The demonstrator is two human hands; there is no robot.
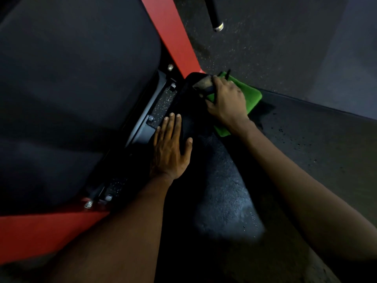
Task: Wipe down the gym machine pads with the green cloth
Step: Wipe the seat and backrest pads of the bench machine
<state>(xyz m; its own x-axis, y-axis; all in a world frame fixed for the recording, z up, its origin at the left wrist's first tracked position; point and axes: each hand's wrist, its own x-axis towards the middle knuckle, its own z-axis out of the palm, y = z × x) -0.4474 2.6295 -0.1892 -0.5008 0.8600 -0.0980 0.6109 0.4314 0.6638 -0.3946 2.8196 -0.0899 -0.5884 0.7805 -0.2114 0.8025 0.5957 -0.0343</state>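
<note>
- Black vinyl fills the left: the large pad [71, 88] has no cloth on it, so I judge it could be skipped if the wiping stays on the right.
- The red frame [173, 37] runs slantwise beside it. Bolts [173, 86] stand proud in the gap between the frame and the narrow pad [220, 190]. A cloth edge dragged across that gap could snag on a bolt head.
- The left hand [171, 148] lies flat on the narrow pad's near-left edge, just beside the bolted bracket. Its fingers are straight and close together, the thumb is spread wide, and it holds nothing. If weight leans on that hand and the pad's sheen is wet spray, the palm could slide toward the bolts.
- The right hand [226, 101] sits at the pad's far end with fingers curled down over the green cloth [251, 97], pressing it against the pad. The fingertips are hidden. Something dark and strap-like shows by them, and I cannot tell what it is.
- The green cloth is bunched under that hand, and much of it spills off the pad's right side toward the speckled floor [285, 48]. The loose part could sweep grit off the floor onto the pad, or the cloth could slip out on a hard stroke.
</note>
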